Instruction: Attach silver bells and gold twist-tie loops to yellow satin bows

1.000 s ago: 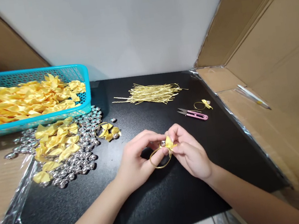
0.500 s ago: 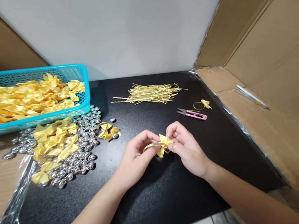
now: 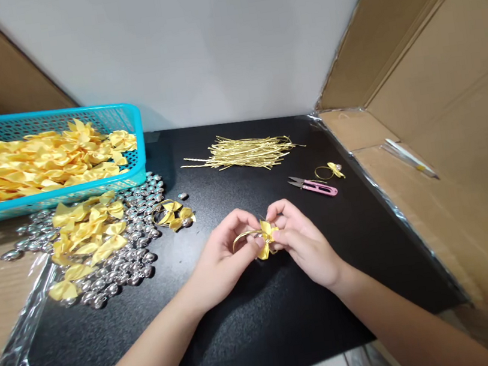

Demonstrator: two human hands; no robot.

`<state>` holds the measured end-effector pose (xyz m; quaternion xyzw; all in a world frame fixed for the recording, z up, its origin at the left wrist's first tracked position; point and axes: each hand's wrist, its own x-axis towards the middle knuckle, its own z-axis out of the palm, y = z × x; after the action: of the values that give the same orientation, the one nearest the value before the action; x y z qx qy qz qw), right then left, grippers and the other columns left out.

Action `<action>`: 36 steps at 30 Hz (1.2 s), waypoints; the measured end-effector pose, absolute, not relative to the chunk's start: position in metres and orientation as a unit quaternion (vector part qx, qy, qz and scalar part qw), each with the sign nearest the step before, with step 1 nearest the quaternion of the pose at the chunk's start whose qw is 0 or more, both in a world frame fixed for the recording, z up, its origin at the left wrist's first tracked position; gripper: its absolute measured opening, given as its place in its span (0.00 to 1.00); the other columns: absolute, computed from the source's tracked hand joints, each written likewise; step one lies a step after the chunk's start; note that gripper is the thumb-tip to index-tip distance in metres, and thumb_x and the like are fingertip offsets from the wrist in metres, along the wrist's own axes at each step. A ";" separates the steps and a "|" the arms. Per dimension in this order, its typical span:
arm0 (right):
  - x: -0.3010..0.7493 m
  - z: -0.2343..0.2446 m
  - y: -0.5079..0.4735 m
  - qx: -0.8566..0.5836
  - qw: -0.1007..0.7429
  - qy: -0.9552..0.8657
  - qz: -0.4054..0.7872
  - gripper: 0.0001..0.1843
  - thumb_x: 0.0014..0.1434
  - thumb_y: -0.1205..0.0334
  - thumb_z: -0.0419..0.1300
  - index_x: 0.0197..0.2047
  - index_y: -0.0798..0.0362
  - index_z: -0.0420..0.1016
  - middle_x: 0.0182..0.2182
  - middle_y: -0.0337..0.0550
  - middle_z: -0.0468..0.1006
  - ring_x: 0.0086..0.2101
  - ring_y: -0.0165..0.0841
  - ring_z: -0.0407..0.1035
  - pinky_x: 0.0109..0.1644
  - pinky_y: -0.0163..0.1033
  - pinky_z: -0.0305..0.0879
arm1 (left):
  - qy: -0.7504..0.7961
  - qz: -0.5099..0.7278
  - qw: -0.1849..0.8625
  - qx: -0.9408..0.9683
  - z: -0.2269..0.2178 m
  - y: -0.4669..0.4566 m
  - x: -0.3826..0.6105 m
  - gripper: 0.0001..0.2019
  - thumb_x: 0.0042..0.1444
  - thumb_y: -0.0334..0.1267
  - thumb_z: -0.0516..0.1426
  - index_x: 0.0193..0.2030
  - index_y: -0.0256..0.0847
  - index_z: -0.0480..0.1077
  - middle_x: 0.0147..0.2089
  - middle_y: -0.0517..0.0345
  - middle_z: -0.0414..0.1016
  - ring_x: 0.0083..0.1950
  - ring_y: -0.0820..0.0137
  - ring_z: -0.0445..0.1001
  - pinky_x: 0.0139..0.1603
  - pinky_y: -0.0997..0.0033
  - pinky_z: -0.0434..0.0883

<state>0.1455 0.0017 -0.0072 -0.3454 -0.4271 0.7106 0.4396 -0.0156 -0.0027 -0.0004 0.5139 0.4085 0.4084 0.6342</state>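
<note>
Between my two hands, above the black table, is a yellow ribbon bow (image 3: 266, 249) with a loop of gold cord (image 3: 239, 238). My left hand (image 3: 229, 255) is closed, thumb and fingers pinching the bow's left side and the cord. On the right side, my right hand (image 3: 302, 241) pinches the bow's edge between thumb and fingertips. Part of the bow and the cord's ends are hidden by my fingers. Behind my hands lies a bundle of gold cords (image 3: 248, 151). Pink thread snips (image 3: 320, 188) rest to the right, beside a bow with a cord loop (image 3: 335, 169).
A turquoise basket (image 3: 138, 125) full of yellow bows stands at the back left. Before it, loose bows (image 3: 89, 226) lie among many silver bells or beads (image 3: 116, 276). Looped bows (image 3: 176, 217) sit nearby. Cardboard walls (image 3: 444, 58) flank the table; a white tool (image 3: 410, 158) lies right.
My right thumb and fingers have shifted slightly on the bow, which has turned a little and looks more gathered. My left hand keeps nearly the same grip.
</note>
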 end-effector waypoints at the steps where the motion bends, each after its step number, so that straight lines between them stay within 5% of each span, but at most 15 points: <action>1: 0.145 -0.007 0.002 -0.344 0.442 -0.420 0.714 0.10 0.52 0.64 0.59 0.37 0.50 0.62 0.24 0.31 0.67 0.23 0.26 0.58 0.30 0.34 0.52 | 0.408 0.412 0.624 0.525 -0.001 -0.003 -0.016 0.05 0.56 0.35 0.59 0.36 0.41 0.66 0.30 0.63 0.70 0.30 0.75 0.70 0.32 0.74 0.68; 7: 0.144 -0.010 0.000 -0.351 0.451 -0.411 0.710 0.11 0.52 0.64 0.59 0.38 0.50 0.60 0.22 0.29 0.63 0.23 0.25 0.54 0.30 0.33 0.51 | 0.406 0.413 0.467 0.668 -0.003 -0.006 -0.016 0.04 0.59 0.30 0.54 0.39 0.42 0.66 0.35 0.59 0.71 0.35 0.72 0.71 0.36 0.71 0.69; 11: 0.143 -0.011 -0.002 -0.363 0.448 -0.416 0.703 0.10 0.53 0.64 0.58 0.38 0.49 0.60 0.22 0.28 0.62 0.23 0.25 0.56 0.30 0.33 0.52 | 0.398 0.470 0.274 0.739 -0.003 -0.005 -0.017 0.07 0.51 0.28 0.59 0.35 0.41 0.66 0.36 0.57 0.69 0.37 0.70 0.70 0.38 0.70 0.68; 16: 0.141 -0.009 -0.004 -0.361 0.448 -0.433 0.694 0.10 0.54 0.65 0.57 0.38 0.49 0.59 0.24 0.30 0.67 0.24 0.26 0.61 0.31 0.34 0.57 | 0.397 0.449 0.169 0.782 -0.002 -0.005 -0.018 0.07 0.51 0.29 0.64 0.35 0.41 0.70 0.32 0.58 0.73 0.34 0.71 0.72 0.36 0.71 0.69; 36: 0.142 -0.011 0.000 -0.370 0.453 -0.414 0.698 0.10 0.52 0.67 0.56 0.38 0.50 0.60 0.22 0.28 0.61 0.22 0.25 0.52 0.28 0.33 0.48 | 0.413 0.441 0.236 0.761 -0.007 -0.004 -0.018 0.04 0.58 0.29 0.59 0.36 0.41 0.75 0.34 0.55 0.77 0.38 0.69 0.75 0.41 0.70 0.72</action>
<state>0.1416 -0.0005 -0.0106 -0.3697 -0.4137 0.6980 0.4527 -0.0176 -0.0040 -0.0074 0.7611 0.4132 0.4409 0.2358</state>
